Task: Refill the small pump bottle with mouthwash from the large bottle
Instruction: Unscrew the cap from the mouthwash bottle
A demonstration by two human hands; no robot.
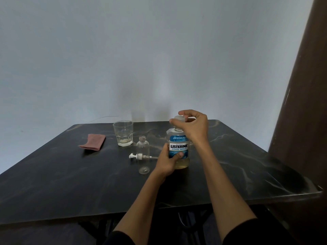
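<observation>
The large mouthwash bottle (178,147) stands upright on the dark table, with a blue and white label and pale yellow liquid low inside. My left hand (168,160) grips its lower body. My right hand (192,125) is closed over its clear cap (180,119) at the top. Just left of it stands the small clear bottle (143,152), upright, open at the neck and seemingly empty. Its white pump head (136,156) with its tube lies flat on the table behind the small bottle.
A clear drinking glass (123,133) with a little residue stands behind the small bottle. A folded reddish cloth (93,142) lies to the left. The table's dark marbled top (70,183) reaches a brown post (300,103) at the right.
</observation>
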